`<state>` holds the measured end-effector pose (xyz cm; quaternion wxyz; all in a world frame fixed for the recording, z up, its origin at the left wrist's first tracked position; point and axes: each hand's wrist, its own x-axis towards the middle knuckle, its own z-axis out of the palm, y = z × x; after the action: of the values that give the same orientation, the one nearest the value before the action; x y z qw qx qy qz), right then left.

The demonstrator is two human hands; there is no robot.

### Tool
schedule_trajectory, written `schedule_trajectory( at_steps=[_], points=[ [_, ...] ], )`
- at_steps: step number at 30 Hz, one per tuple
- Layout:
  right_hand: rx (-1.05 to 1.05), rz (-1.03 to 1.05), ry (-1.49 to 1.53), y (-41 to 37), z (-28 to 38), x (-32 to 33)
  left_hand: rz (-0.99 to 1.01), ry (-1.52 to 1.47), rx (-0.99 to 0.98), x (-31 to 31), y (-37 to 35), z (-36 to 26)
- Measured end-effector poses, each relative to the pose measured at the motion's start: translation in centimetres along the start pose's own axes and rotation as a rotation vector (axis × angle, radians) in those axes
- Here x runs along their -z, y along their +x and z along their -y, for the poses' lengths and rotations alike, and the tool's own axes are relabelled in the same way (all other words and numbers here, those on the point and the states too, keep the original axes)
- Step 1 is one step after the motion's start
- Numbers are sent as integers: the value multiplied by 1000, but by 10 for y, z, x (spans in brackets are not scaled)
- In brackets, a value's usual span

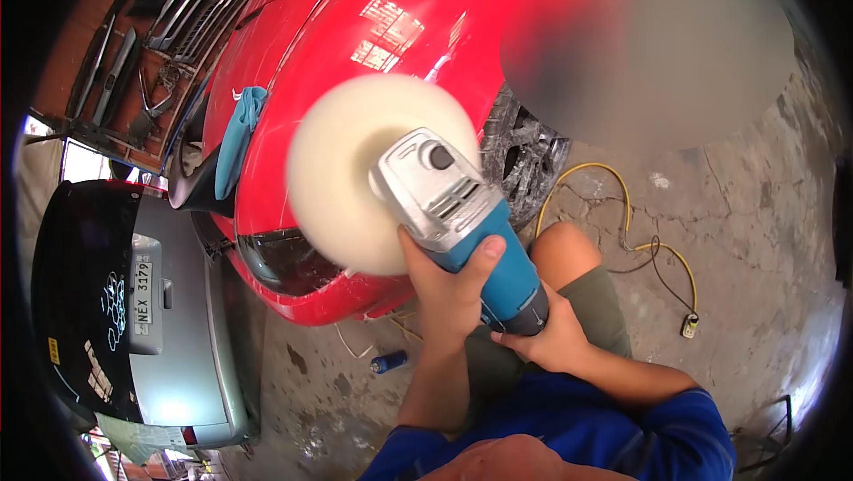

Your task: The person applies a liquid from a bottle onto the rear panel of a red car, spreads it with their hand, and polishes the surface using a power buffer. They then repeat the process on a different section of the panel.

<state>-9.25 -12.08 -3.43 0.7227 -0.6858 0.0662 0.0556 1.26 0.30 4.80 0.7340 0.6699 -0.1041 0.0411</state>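
Note:
A teal and silver power polisher point(506, 259) slants across the middle of the view. Its round cream buffing pad point(333, 157) lies over the red car's point(329, 46) front side, above the dark headlight point(289, 259). The pad's edge looks blurred. My left hand point(444, 290) is closed around the body just behind the silver head, thumb on top. Farther back, my right hand point(558, 334) wraps round the dark rear end. The undersides of both grips are hidden by the tool and my fingers.
A blue cloth point(238, 143) hangs on the red car. A yellow cord point(626, 206) winds over the concrete floor to a connector point(689, 325). A blue can point(388, 362) lies below the bumper. A silver vehicle point(182, 339) stands left; the wheel point(529, 152) is wrapped in plastic.

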Motion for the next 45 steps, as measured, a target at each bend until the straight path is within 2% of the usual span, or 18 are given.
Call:
schedule_trajectory(
  at_steps=[5, 12, 14, 17, 19, 21, 24, 28, 31, 34, 35, 36, 37, 40, 43, 45],
  points=[
    [-37, -30, 89, -3, -15, 17, 60, -21, 101, -33, 6, 14],
    [-77, -49, 168, -8, -39, 26, 106, 244, 33, -45, 4, 54],
    [-40, -67, 132, -18, -37, 22, 89, 160, 71, -38, -7, 47],
    [-12, 8, 26, -38, -44, 4, 20, 12, 114, -6, -41, 33],
    [45, 117, -85, -47, -44, -10, -108, -3, 43, 16, -74, 11],
    [141, 262, -140, -51, -56, -26, -266, 113, 13, 48, -113, -2],
    [208, 478, -222, -56, -47, -54, -367, 123, -79, 88, -166, -12],
    [338, 671, -277, -61, -61, -104, -633, 19, -180, 126, -217, -12],
    [331, 848, -298, -54, -61, -141, -760, -76, -267, 176, -241, -1],
    [346, 923, -331, -50, -69, -172, -879, -103, -242, 222, -259, 13],
    [331, 956, -387, -46, -81, -184, -794, -58, -215, 250, -270, 28],
    [320, 988, -438, -41, -90, -196, -797, -86, -219, 268, -273, 29],
    [201, 1069, -470, -35, -92, -206, -800, -115, -223, 284, -273, 31],
    [194, 1068, -473, -35, -106, -224, -818, -200, -205, 323, -278, 40],
    [480, 879, -286, -36, -147, -244, -854, -302, -138, 358, -296, 57],
    [178, 891, -235, -26, -163, -258, -945, -301, -178, 360, -313, 62]
  ],
)
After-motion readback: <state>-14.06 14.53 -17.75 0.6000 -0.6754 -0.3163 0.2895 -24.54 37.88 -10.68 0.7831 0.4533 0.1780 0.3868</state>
